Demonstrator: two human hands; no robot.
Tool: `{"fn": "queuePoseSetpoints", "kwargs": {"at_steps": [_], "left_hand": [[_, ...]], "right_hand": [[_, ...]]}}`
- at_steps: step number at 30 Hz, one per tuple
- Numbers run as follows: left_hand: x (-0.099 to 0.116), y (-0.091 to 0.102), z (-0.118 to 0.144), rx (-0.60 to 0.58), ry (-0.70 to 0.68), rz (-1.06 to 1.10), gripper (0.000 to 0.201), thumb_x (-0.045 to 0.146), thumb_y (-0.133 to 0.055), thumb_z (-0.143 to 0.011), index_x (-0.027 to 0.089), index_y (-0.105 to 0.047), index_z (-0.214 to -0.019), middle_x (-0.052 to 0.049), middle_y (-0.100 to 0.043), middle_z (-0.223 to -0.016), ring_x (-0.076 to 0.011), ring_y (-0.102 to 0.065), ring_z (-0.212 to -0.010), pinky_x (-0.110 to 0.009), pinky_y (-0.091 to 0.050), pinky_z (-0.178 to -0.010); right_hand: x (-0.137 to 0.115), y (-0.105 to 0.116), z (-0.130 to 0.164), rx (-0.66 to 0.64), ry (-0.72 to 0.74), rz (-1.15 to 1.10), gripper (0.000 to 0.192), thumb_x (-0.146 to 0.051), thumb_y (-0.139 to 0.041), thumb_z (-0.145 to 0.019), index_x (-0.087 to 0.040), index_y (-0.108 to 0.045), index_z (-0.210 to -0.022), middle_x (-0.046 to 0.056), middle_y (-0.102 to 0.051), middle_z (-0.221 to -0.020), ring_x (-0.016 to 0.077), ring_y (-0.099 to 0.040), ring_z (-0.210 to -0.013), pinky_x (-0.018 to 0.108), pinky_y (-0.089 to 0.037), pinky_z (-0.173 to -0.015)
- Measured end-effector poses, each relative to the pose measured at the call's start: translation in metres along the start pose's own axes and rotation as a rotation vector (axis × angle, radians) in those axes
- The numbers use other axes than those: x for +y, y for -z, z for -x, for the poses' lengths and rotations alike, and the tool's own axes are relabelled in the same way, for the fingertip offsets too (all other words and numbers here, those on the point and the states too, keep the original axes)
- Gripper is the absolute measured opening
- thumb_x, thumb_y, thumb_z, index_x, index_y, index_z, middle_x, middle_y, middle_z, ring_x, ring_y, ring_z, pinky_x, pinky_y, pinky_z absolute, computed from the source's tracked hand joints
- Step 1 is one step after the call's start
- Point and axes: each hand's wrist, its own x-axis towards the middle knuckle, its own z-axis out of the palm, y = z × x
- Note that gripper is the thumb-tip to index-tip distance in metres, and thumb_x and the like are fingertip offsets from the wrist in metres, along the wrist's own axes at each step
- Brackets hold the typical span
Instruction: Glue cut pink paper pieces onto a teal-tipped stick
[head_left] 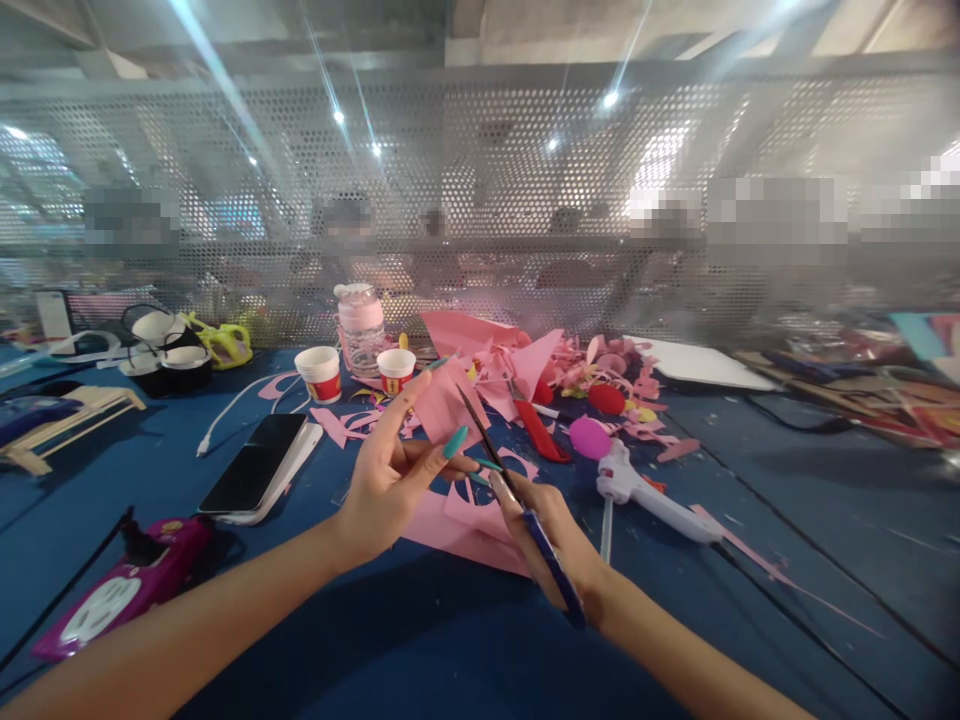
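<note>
Between the thumb and fingers of my left hand (390, 475) is a small piece of pink paper (441, 405), held up above the table. My right hand (559, 535) grips a pair of scissors (553, 568) with dark blue handles. The dark blades point up and left, along the right edge of the paper; whether they are parted is hard to tell. Beneath both hands lies a pink sheet (465, 530) with cut-out holes. Behind the paper sits a heap of pink scraps (577, 360), with a red-handled cutter (541, 432) in front of it.
A white glue gun (660, 505) lies to the right, near a magenta round piece (590, 437). Left are a phone (255, 462), a purple power strip (120, 590) and paper cups (318, 373). A bottle (361, 330) stands before the perforated screen (480, 180). Cables cross the blue table (315, 660).
</note>
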Motion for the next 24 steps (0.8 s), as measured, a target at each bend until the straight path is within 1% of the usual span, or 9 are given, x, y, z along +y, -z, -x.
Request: {"fn": "queuePoseSetpoints", "kwargs": {"at_steps": [4,6,10,13,16,18,19,21,24], "left_hand": [[0.002,-0.003,0.002,-0.023,0.065,0.007,0.068,0.021,-0.06,-0.076,0.025,-0.026,-0.134,-0.007,-0.067,-0.091,-0.0242,-0.068,-0.075,-0.037,-0.059,-0.066],[0.001,-0.004,0.003,-0.039,0.098,0.013,0.068,0.022,-0.061,-0.075,0.025,-0.027,-0.134,-0.008,-0.067,-0.091,-0.0237,-0.068,-0.073,-0.037,-0.059,-0.066],[0.001,-0.007,0.004,-0.066,0.139,0.012,0.066,0.023,-0.061,-0.075,0.026,-0.029,-0.133,-0.009,-0.064,-0.101,-0.0216,-0.068,-0.073,-0.035,-0.059,-0.068],[0.004,-0.009,0.003,-0.078,0.132,0.024,0.065,0.023,-0.06,-0.076,0.03,-0.027,-0.132,-0.009,-0.058,-0.112,-0.0197,-0.068,-0.073,-0.036,-0.058,-0.068],[0.007,-0.01,0.002,-0.036,0.099,0.066,0.063,0.024,-0.059,-0.076,0.035,-0.026,-0.129,-0.009,-0.045,-0.126,-0.0177,-0.067,-0.07,-0.035,-0.058,-0.064],[0.006,-0.009,0.001,0.018,0.103,0.07,0.055,0.027,-0.057,-0.077,0.034,-0.029,-0.125,-0.009,-0.039,-0.13,-0.0155,-0.066,-0.068,-0.033,-0.057,-0.06],[0.006,-0.008,0.0,0.045,0.111,0.066,0.049,0.03,-0.056,-0.078,0.031,-0.032,-0.121,-0.009,-0.04,-0.128,-0.014,-0.065,-0.066,-0.031,-0.056,-0.057],[0.003,-0.005,-0.003,0.074,0.145,0.067,0.036,0.034,-0.054,-0.079,0.025,-0.038,-0.11,-0.008,-0.046,-0.118,-0.0108,-0.063,-0.061,-0.028,-0.054,-0.054],[0.002,-0.004,-0.006,0.089,0.202,0.132,0.03,0.039,-0.056,-0.077,0.02,-0.042,-0.096,-0.001,-0.055,-0.089,-0.008,-0.057,-0.055,-0.024,-0.05,-0.051]], "right_hand": [[0.002,-0.002,0.001,0.013,0.019,-0.125,0.041,-0.052,-0.03,-0.086,-0.017,-0.048,-0.073,-0.004,-0.039,-0.051,0.0097,-0.037,-0.046,0.022,-0.028,-0.042],[0.004,-0.004,0.002,0.001,0.022,-0.2,0.041,-0.054,-0.03,-0.085,-0.018,-0.047,-0.075,-0.005,-0.037,-0.049,0.0089,-0.035,-0.042,0.021,-0.028,-0.04],[0.011,-0.009,0.005,-0.039,0.0,-0.295,0.044,-0.059,-0.028,-0.084,-0.018,-0.042,-0.076,-0.006,-0.037,-0.05,0.007,-0.031,-0.04,0.02,-0.028,-0.039],[0.013,-0.01,0.005,-0.044,0.003,-0.317,0.045,-0.06,-0.027,-0.083,-0.018,-0.041,-0.077,-0.006,-0.038,-0.051,0.0063,-0.031,-0.039,0.02,-0.029,-0.038],[0.012,-0.01,0.004,-0.037,0.008,-0.318,0.045,-0.061,-0.028,-0.083,-0.018,-0.041,-0.077,-0.006,-0.039,-0.05,0.0065,-0.032,-0.038,0.02,-0.029,-0.039],[0.01,-0.009,0.004,-0.028,0.004,-0.312,0.045,-0.06,-0.028,-0.083,-0.018,-0.042,-0.076,-0.006,-0.039,-0.049,0.0068,-0.033,-0.038,0.02,-0.029,-0.039],[0.009,-0.008,0.004,-0.026,0.004,-0.307,0.045,-0.06,-0.028,-0.083,-0.018,-0.042,-0.075,-0.006,-0.04,-0.049,0.0069,-0.034,-0.038,0.021,-0.03,-0.039],[0.008,-0.008,0.004,-0.033,0.011,-0.292,0.046,-0.06,-0.027,-0.083,-0.018,-0.042,-0.073,-0.006,-0.04,-0.048,0.0072,-0.035,-0.038,0.021,-0.031,-0.04],[0.006,-0.009,0.004,-0.04,0.019,-0.286,0.043,-0.056,-0.025,-0.086,-0.019,-0.041,-0.072,-0.005,-0.042,-0.05,0.0078,-0.036,-0.04,0.022,-0.032,-0.041]]}}
